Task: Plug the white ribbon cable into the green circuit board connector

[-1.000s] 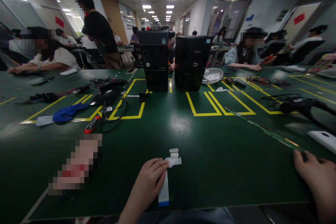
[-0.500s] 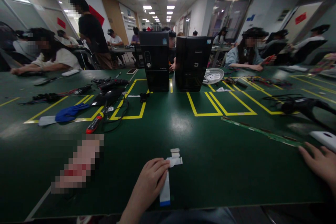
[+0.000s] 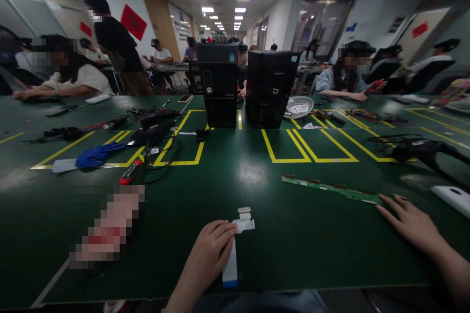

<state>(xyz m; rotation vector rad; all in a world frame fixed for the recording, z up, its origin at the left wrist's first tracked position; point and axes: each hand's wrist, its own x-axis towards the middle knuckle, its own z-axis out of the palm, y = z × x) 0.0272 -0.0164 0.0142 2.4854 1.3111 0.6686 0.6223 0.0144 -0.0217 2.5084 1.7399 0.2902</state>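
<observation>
A white flat ribbon cable (image 3: 230, 264) with a blue end lies on the green table before me. My left hand (image 3: 211, 249) rests over its upper part, fingers together and closed on it, hiding a stretch of the cable. Short white branches with connectors stick out past the fingertips. To the right, a long, narrow green circuit board (image 3: 330, 188) lies slantwise on the table. Its right end is under the fingers of my right hand (image 3: 407, 217), which grips it there, thumb at the near side.
Two black computer towers (image 3: 220, 88) stand mid-table. At left are a red-black screwdriver (image 3: 130, 172), a blue glove (image 3: 97, 155) and black cables (image 3: 154, 117). A white basket (image 3: 299, 106), a black stand-like part (image 3: 433, 149) and a white device (image 3: 453, 199) lie right. Co-workers sit beyond.
My right hand has moved left, and the circuit board has slid left along with it. My left hand and the ribbon cable have stayed put.
</observation>
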